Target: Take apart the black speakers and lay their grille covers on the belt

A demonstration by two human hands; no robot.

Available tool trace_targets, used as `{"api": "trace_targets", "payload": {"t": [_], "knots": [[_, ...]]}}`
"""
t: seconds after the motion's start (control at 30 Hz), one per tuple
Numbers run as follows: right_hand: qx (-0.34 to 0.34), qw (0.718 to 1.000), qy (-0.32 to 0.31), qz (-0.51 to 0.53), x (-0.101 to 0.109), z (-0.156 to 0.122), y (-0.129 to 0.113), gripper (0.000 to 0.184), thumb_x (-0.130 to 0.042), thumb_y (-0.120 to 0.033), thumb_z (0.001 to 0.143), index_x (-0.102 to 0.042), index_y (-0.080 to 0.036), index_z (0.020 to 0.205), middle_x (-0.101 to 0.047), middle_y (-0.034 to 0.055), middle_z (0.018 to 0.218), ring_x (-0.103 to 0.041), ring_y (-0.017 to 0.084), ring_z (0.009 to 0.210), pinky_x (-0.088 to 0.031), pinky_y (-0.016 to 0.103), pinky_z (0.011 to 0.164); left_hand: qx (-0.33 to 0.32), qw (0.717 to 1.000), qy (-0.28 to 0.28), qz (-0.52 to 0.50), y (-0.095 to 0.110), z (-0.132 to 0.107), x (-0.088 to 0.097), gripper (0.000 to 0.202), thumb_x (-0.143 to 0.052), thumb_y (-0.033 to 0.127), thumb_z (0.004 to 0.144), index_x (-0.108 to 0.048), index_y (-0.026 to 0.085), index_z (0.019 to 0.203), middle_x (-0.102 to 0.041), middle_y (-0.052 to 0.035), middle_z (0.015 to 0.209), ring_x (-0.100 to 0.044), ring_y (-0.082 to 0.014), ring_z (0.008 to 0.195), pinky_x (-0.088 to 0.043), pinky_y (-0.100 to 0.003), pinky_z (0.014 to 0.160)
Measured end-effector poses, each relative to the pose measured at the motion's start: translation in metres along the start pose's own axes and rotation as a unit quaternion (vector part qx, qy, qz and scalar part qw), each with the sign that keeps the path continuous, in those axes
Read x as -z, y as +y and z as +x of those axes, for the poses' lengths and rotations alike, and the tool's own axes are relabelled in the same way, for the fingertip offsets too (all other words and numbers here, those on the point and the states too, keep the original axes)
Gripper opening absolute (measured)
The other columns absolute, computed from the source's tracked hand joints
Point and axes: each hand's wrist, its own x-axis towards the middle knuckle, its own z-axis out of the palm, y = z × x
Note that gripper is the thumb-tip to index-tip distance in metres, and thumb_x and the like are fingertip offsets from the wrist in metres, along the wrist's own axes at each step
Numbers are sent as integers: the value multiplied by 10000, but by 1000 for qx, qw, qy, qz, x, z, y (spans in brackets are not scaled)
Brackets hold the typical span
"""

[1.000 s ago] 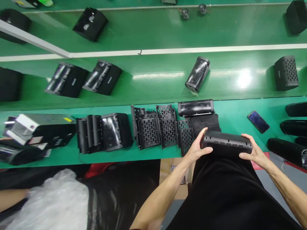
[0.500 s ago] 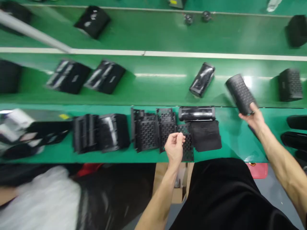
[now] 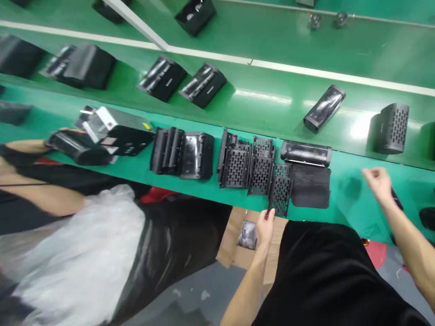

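Note:
My left hand (image 3: pixel 265 227) is at the front edge of the table, its thumb and fingers pinching the lower corner of a black perforated panel (image 3: pixel 281 185). Two stacks of similar perforated panels (image 3: pixel 235 167) lie just left of it. My right hand (image 3: pixel 379 184) hovers over the green tabletop at the right, fingers loosely bent and apart, nothing in them. Beyond it, a black speaker housing (image 3: pixel 393 129) with a perforated face stands on the green belt. Right of the pinched panel are a dark flat sheet stack (image 3: pixel 311 186) and a glossy black cylinder-like housing (image 3: pixel 306 153).
More black housings (image 3: pixel 204 86) sit along the green belt (image 3: pixel 258 108), one lying tilted (image 3: pixel 324 108). A co-worker's arm (image 3: pixel 44 192) handles a dark housing (image 3: pixel 81 147) at the left. A cardboard box (image 3: pixel 234 226) is below the table edge.
The speaker housing left my right hand and now stands on the belt; that hand drew back. My left hand moved down onto the panel's corner. The view swung left, showing the co-worker's arms.

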Motion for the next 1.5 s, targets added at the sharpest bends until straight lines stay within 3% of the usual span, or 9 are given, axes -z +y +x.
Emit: {"api": "trace_targets", "payload": {"t": [0.07, 0.13, 0.27, 0.5, 0.77, 0.97, 1.13, 1.33, 1.5], "knots": [[4, 996, -81, -25, -35, -48, 3, 544, -817, -704, 711, -675, -207, 882, -729, 73, 775, -676, 241, 687, -529, 399, 699, -12, 999, 6, -33, -1, 1, 2, 483, -708, 714, 773, -646, 245, 876, -696, -19, 758, -693, -241, 750, -561, -349, 724], [2, 973, -176, -146, -67, -82, 1, 426, -776, -615, 826, -693, -227, 982, -762, 57, 909, -704, 235, 800, -499, 335, 716, -24, 997, 20, -67, 0, 1, 8, 490, -695, 710, 805, -640, 242, 942, -729, -36, 841, -725, -236, 781, -592, -347, 723], [10, 929, -237, -283, -92, -103, -9, 260, -613, -469, 1024, -739, -242, 1044, -783, 72, 1061, -733, 235, 968, -460, 287, 730, -52, 990, 62, -115, 10, -6, 22, 517, -699, 702, 835, -617, 223, 1013, -749, -76, 967, -755, -233, 889, -626, -341, 771], [37, 905, -259, -337, -47, -93, -15, 386, -525, -459, 1078, -830, -249, 972, -822, 122, 959, -777, 286, 958, -475, 310, 754, -118, 958, 62, -254, 43, -10, 36, 488, -795, 617, 837, -650, 237, 1106, -772, -59, 949, -770, -239, 847, -641, -358, 767], [95, 903, -240, -343, -7, -85, -48, 337, -562, -348, 1025, -789, -260, 1259, -830, 93, 1007, -771, 278, 952, -491, 314, 787, -4, 925, -49, -376, 64, 0, 8, 494, -795, 632, 839, -632, 249, 1104, -796, -64, 1095, -777, -227, 905, -659, -364, 795], [205, 924, -291, -143, 33, -89, -94, 207, -564, -355, 960, -717, -221, 922, -714, 31, 843, -642, 205, 756, -471, 306, 743, 51, 909, -153, -383, 69, -2, -22, 532, -805, 656, 802, -583, 252, 1067, -799, -71, 1068, -783, -242, 775, -668, -392, 664], [130, 897, -419, 55, 59, -114, -142, 290, -616, -510, 1004, -683, -236, 942, -674, 8, 822, -579, 185, 739, -481, 290, 688, 70, 896, -227, -375, 81, -9, -48, 587, -786, 671, 810, -560, 256, 1157, -798, -72, 1107, -776, -222, 733, -653, -378, 639], [30, 834, -482, 267, 49, -130, -163, 518, -775, -724, 833, -732, -223, 960, -743, 67, 882, -664, 223, 738, -549, 353, 714, 116, 859, -285, -409, 97, -23, -81, 559, -834, 546, 832, -647, 196, 1225, -813, -100, 1079, -794, -239, 877, -649, -386, 807], [-29, 886, -405, 225, 21, -118, -128, 452, -745, -678, 817, -693, -238, 904, -702, 26, 790, -607, 190, 664, -501, 298, 626, 162, 851, -282, -412, 100, -24, -89, 613, -872, 478, 812, -681, 211, 1330, -830, -90, 1085, -788, -266, 1001, -628, -394, 894]]}}
